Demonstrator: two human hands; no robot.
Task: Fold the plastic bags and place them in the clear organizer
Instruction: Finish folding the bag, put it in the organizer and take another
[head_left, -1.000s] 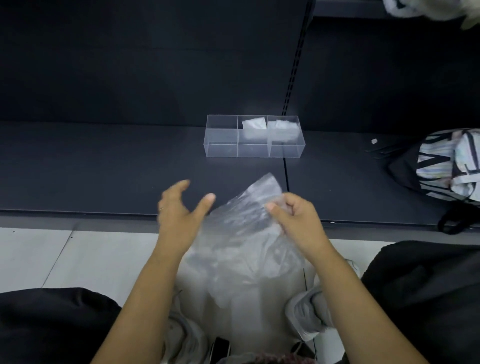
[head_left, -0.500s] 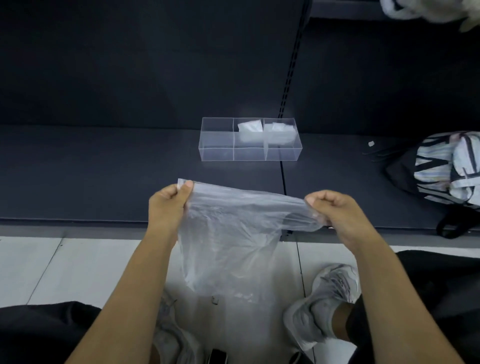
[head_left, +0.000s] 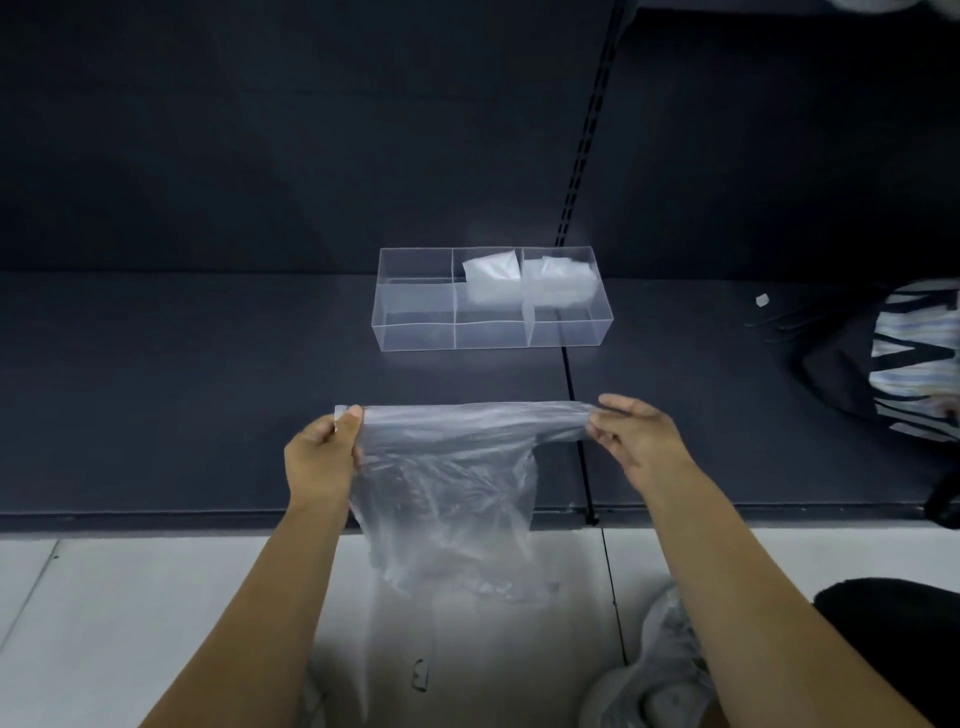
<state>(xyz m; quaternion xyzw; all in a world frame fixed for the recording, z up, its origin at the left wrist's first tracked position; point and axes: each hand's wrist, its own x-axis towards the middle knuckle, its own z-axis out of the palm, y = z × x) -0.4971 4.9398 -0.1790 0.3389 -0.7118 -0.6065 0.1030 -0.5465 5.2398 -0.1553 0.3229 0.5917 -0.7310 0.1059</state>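
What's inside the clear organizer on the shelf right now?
The organizer holds one folded bag in its middle compartment and a second bag in the right; the left looks bare. Anything beneath those bags is covered.

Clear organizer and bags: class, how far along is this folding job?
Done: a folded whitish plastic bag lies in the middle section of the clear three-section organizer, a second folded bag in the right. In hand: the left hand and right hand pinch a translucent plastic bag stretched between them, unfolded. Left: fold it, fill the left section.
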